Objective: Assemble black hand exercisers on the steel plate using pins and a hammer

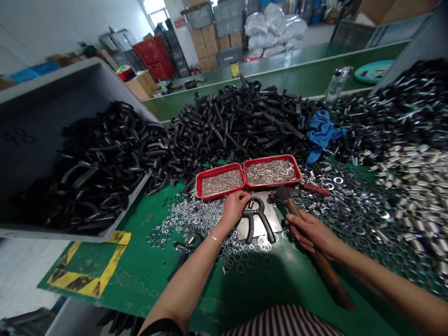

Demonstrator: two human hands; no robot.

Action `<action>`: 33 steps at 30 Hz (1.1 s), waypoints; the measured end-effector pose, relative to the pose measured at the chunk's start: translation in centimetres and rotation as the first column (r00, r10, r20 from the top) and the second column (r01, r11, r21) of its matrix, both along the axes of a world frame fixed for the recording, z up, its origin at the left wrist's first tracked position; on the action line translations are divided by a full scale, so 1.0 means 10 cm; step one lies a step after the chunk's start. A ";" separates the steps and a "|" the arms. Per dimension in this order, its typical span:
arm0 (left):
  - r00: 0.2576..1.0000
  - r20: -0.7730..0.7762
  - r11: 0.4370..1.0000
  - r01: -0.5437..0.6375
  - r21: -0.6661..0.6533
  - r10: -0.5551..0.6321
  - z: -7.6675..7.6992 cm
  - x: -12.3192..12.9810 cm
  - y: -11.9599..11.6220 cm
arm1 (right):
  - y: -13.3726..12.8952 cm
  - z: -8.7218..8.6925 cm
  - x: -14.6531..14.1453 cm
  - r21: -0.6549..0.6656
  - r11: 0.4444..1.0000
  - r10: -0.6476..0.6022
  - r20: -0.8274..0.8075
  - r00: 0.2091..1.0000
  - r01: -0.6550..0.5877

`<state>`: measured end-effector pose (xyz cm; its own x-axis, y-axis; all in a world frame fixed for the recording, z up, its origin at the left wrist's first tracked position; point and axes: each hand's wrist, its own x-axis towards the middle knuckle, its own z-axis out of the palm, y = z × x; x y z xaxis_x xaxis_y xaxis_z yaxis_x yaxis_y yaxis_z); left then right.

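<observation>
Right hand (311, 232) is clenched on wooden hammer (324, 266) near its head; left hand (234, 208) grasps black shackle (257, 215), holding it firm on steel plate (262, 229).

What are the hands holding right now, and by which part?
The right hand grips a wooden-handled hammer around the handle, nearer the head than the end. The left hand holds a black U-shaped fitting at its upper end.

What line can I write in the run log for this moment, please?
left hand: at black forked part | right hand: grips wooden-handled hammer | under part: steel plate
</observation>
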<state>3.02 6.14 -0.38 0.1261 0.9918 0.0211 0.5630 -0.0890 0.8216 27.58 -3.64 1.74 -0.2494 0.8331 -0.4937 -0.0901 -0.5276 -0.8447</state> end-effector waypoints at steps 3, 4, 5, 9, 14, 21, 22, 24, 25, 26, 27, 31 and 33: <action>1.000 -0.008 1.000 0.002 0.001 -0.002 -0.01 0.00 0.01 | -0.01 0.01 -0.02 -0.003 1.000 0.025 0.005 1.000 -0.025; 1.000 -0.010 1.000 0.002 0.003 -0.002 -0.01 0.01 0.01 | -0.01 0.03 -0.02 0.009 0.999 0.040 0.010 0.999 -0.040; 1.000 -0.015 1.000 0.004 0.006 -0.004 0.00 0.01 0.00 | 0.00 0.06 -0.01 0.029 0.998 0.062 0.019 0.998 -0.063; 0.994 -0.107 0.999 0.033 0.043 -0.028 0.02 0.04 -0.04 | 0.10 0.26 0.09 0.111 0.970 0.196 0.168 0.966 -0.216; 0.850 -0.516 0.946 0.244 0.215 -0.102 0.00 0.05 -0.13 | 0.19 0.44 0.17 0.266 0.918 0.149 0.457 0.877 -0.295; 0.642 -0.732 0.818 0.534 0.214 -0.228 0.02 0.04 -0.10 | 0.28 0.34 0.10 0.291 0.879 0.181 0.532 0.827 -0.379; 0.647 -0.726 0.815 0.537 0.217 -0.233 0.02 0.04 -0.09 | 0.31 0.37 0.09 0.332 0.853 0.151 0.581 0.800 -0.403; 0.657 -0.714 0.809 0.542 0.225 -0.242 0.03 0.04 -0.08 | 0.34 0.51 0.06 0.421 0.814 0.060 0.626 0.777 -0.401; 0.670 -0.702 0.813 0.534 0.232 -0.240 0.04 0.03 -0.09 | 0.35 0.60 0.04 0.456 0.807 0.017 0.619 0.786 -0.377; 0.695 -0.684 0.825 0.508 0.246 -0.224 0.06 0.01 -0.11 | 0.34 0.69 0.02 0.482 0.807 -0.019 0.599 0.800 -0.342; 0.730 -0.657 0.844 0.463 0.271 -0.190 0.07 0.00 -0.15 | 0.32 0.78 -0.01 0.504 0.808 -0.051 0.576 0.816 -0.306; 0.838 -0.544 0.887 0.290 0.360 -0.053 0.13 -0.10 -0.47 | 0.30 0.87 -0.07 0.587 0.752 -0.146 0.594 0.791 -0.302; 0.821 -0.553 0.864 0.374 0.337 -0.139 0.12 -0.13 -0.65 | 0.35 0.75 -0.08 0.584 0.689 -0.137 0.686 0.715 -0.428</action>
